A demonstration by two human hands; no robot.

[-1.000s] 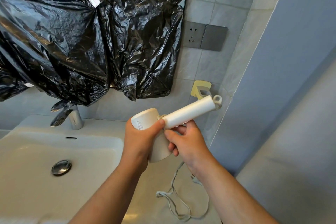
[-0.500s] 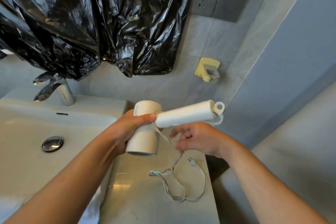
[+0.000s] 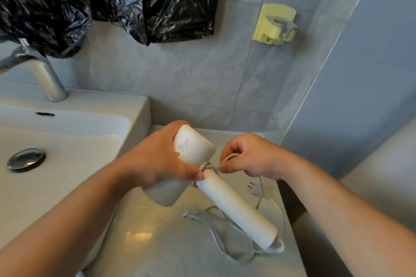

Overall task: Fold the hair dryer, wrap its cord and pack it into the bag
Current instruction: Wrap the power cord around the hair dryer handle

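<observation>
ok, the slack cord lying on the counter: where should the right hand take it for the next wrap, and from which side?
Probably the run just below the right hand, where the cord drops toward the counter near the plug. Come from the right: the hair dryer handle slants across the loose loops, and the left hand holds the dryer's body. Pinch it sideways, since the cord looks thin and limp.

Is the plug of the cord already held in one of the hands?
No, the plug lies loose on the counter below the right hand, which pinches only a stretch of the cord.
</observation>
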